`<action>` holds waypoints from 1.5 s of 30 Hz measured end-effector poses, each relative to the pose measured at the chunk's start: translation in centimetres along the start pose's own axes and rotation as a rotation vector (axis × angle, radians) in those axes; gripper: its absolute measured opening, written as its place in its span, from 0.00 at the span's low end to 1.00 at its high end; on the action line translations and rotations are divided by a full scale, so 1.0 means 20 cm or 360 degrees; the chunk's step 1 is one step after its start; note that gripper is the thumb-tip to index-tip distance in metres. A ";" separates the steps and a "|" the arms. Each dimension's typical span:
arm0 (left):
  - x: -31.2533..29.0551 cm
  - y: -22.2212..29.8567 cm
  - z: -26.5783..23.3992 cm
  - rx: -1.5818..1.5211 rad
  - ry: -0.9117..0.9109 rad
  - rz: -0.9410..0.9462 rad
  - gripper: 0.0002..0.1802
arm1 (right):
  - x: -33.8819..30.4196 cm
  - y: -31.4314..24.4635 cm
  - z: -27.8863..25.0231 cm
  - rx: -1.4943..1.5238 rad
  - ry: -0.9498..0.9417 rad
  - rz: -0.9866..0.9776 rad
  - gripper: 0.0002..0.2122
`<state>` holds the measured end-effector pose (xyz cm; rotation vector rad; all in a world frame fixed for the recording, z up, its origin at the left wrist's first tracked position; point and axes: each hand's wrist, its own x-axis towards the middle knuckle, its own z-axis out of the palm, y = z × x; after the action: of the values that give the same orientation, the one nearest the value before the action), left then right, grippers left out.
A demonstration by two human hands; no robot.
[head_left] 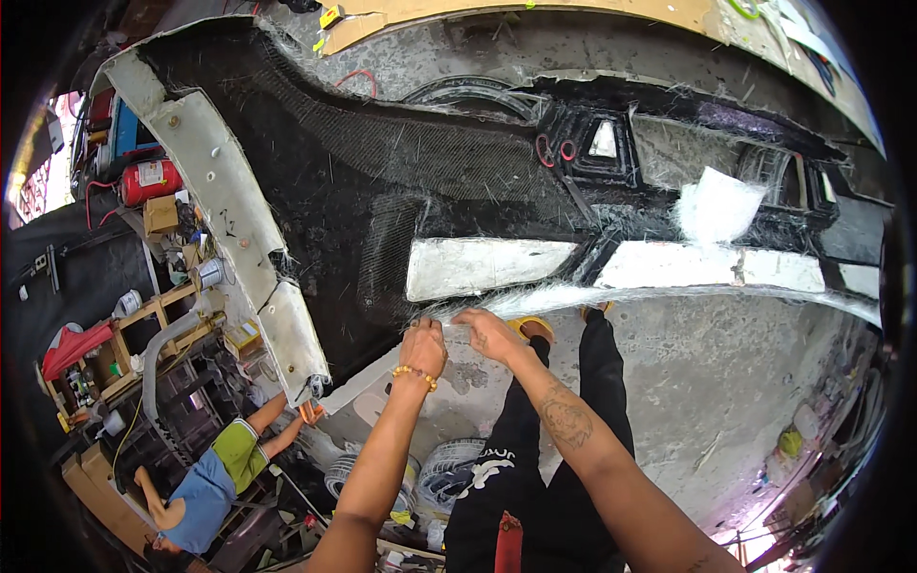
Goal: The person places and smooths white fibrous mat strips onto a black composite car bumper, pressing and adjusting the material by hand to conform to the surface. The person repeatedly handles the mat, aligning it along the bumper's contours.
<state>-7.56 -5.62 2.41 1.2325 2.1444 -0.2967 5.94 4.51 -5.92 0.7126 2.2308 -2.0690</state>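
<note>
A long black bumper-shaped mould [401,181] fills the upper half of the view, its inner face lined with dark woven cloth and whiskered all over with loose white glass strands; two pale rectangular patches [482,265] sit along its lower band, and a ragged white tuft of fibre mat [716,205] lies on its right part. A thin fringe of white fibre [535,301] hangs off the mould's near edge (it runs on to the right as a frayed strip). Both hands meet at that edge, just below the left pale patch: the left hand [424,346], a beaded bracelet [415,374] at its wrist, is closed with fingers pinching the fringe, and the right hand [489,332], just beside it and nearly touching, also grips the strands with curled fingers. The mould's pale flange [239,229] slants down at left, where another person [205,487] crouches on the floor, one hand near the flange's lower end.
</note>
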 end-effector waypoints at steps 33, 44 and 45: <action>-0.71 0.17 -0.22 -0.1236 0.0249 -0.0181 0.13 | 0.05 -0.09 0.08 -0.0111 -0.0012 -0.0117 0.22; -0.75 0.13 -0.15 -0.1416 0.0275 -0.0214 0.14 | 0.03 -0.06 0.03 -0.0096 0.0007 -0.0019 0.21; -0.75 0.13 -0.13 -0.1416 0.0282 -0.0196 0.14 | 0.01 -0.05 0.01 -0.0136 0.0074 0.0028 0.20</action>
<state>-1.18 -13.43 14.15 0.6152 2.1018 0.6797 5.31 4.36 -5.16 0.7787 2.3119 -1.9557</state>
